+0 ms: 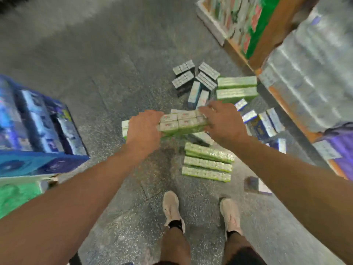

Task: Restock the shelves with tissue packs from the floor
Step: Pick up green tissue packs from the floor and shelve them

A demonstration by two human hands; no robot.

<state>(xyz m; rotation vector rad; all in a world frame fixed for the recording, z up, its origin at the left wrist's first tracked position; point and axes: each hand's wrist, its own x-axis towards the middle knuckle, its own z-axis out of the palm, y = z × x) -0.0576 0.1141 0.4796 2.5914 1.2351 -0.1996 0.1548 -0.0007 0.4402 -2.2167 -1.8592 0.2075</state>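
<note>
Both forearms extended over the floor [114, 88].
Left hand [143, 129] and right hand [221, 123] each grip one end of the green tissue pack [181, 122]; long axis runs left-right, level, grips curled closed.

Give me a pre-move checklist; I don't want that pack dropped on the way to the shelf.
1. Left hand grips the pack's end: ok.
2. Right hand grips the other end: ok.
3. Pack held level: ok.
4. Floor by the shoes: not ok, green packs lie just ahead.
5. Free slot on the shelf: cannot tell.
</note>
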